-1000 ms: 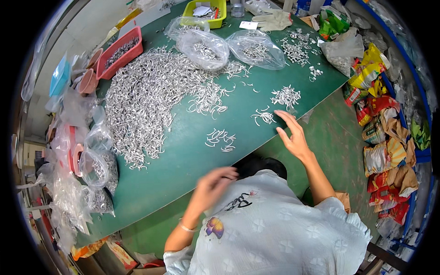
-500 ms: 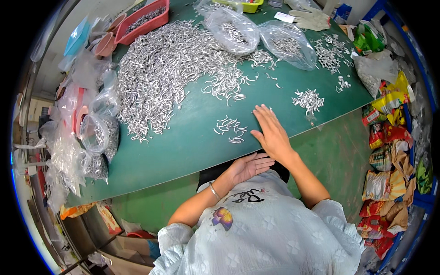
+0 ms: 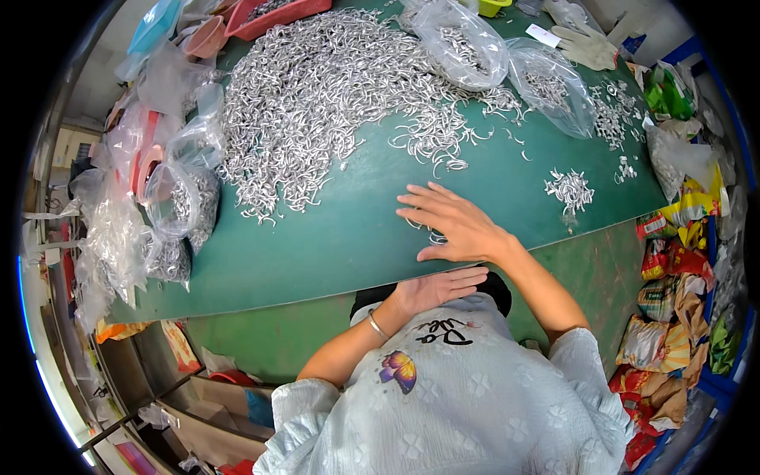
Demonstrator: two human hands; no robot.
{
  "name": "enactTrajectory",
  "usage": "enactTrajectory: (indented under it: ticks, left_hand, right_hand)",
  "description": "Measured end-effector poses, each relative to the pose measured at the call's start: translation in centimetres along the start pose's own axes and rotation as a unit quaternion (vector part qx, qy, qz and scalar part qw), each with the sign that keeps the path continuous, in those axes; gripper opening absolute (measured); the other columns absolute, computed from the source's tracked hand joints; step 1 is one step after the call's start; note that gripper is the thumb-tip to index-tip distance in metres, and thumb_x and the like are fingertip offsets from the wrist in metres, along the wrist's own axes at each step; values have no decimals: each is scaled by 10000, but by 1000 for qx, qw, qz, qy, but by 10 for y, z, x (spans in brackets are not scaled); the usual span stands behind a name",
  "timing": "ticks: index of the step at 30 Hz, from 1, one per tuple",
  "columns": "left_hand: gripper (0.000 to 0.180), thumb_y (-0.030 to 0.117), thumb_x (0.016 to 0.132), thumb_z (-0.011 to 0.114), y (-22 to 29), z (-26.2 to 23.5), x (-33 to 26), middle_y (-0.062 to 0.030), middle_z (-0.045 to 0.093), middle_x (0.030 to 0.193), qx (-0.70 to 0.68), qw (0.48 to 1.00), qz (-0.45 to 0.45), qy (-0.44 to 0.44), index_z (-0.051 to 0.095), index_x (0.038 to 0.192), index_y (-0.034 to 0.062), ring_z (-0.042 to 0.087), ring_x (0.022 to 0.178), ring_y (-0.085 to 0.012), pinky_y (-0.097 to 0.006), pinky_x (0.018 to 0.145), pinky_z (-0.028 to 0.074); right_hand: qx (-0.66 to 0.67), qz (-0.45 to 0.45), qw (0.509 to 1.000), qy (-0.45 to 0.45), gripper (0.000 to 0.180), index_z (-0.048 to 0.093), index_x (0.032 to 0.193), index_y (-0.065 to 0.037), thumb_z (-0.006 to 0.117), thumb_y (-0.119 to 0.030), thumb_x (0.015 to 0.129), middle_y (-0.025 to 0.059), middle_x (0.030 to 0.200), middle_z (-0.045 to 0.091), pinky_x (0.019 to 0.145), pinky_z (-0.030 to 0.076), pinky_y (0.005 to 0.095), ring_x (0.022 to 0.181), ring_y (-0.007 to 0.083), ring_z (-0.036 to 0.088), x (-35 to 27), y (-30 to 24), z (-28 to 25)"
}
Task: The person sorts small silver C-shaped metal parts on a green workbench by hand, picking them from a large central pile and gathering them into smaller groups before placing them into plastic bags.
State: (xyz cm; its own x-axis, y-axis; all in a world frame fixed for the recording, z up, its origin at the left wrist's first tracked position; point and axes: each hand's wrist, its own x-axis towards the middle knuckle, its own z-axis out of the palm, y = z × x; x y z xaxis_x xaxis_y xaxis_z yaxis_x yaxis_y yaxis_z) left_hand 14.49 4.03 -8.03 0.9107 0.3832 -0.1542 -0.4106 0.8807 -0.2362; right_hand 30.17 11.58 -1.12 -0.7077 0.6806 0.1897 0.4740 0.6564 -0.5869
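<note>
My right hand [image 3: 453, 224] is open above the green table [image 3: 332, 245] near its front edge, fingers spread and pointing left. Beneath and beside it a few small curved silver metal pieces [image 3: 435, 237] show; the hand hides the others. Just below the table's edge my left hand [image 3: 431, 292] lies palm up, open and holding nothing, its fingers stretched to the right. Farther back spreads a large heap of the same curved metal pieces [image 3: 309, 103]. A small separate pile of metal pieces [image 3: 569, 191] lies to the right of my right hand.
Clear plastic bags of metal pieces [image 3: 467, 51] stand at the back, with a white glove [image 3: 586, 47] nearby. A red bin [image 3: 273, 20] is at the back left, above filled bags [image 3: 186, 206] along the left edge. Colourful packets [image 3: 645, 340] line a blue rack at the right.
My right hand has moved left over the few metal pieces, its fingers turning to point left. My left hand stays palm up below the edge. The whole view has shifted a little.
</note>
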Motion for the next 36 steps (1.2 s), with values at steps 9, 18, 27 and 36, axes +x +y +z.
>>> enactTrajectory:
  ticks: [9,18,27,36]
  left_hand:
    - [635,464,999,310,-10,5,9,-138,254,1555,-123,980,77,139,211,1519,112,263,1426,-308,-458,1181,210]
    - [599,390,1030,242,-3,-9,11,-186,313,1516,-96,990,-59,-88,246,1483,-1,328,1391,-303,-409,1166,265]
    - [486,232,1013,417,-6,-53,-6,-261,453,1387,-150,969,-30,-192,391,1335,-132,468,1289,-344,-452,1110,377]
    - [437,154,996,438,-20,95,-32,-263,474,1360,80,958,38,272,409,1334,-121,471,1279,-360,-457,1097,397]
  right_hand:
    - [25,-35,998,-56,564,587,1204,-38,749,-234,700,116,1417,463,1135,315,499,1369,321,375,-30,-27,8]
    - [66,-94,991,71,363,632,1058,0,736,-163,751,158,1239,587,1026,447,478,1226,340,533,-70,-47,47]
    - [66,-76,961,258,134,670,883,-2,697,-2,752,133,933,649,779,510,391,926,304,630,-86,-51,31]
    - [143,211,838,482,114,645,958,41,593,52,858,146,929,633,769,475,297,835,225,601,-104,-24,-14]
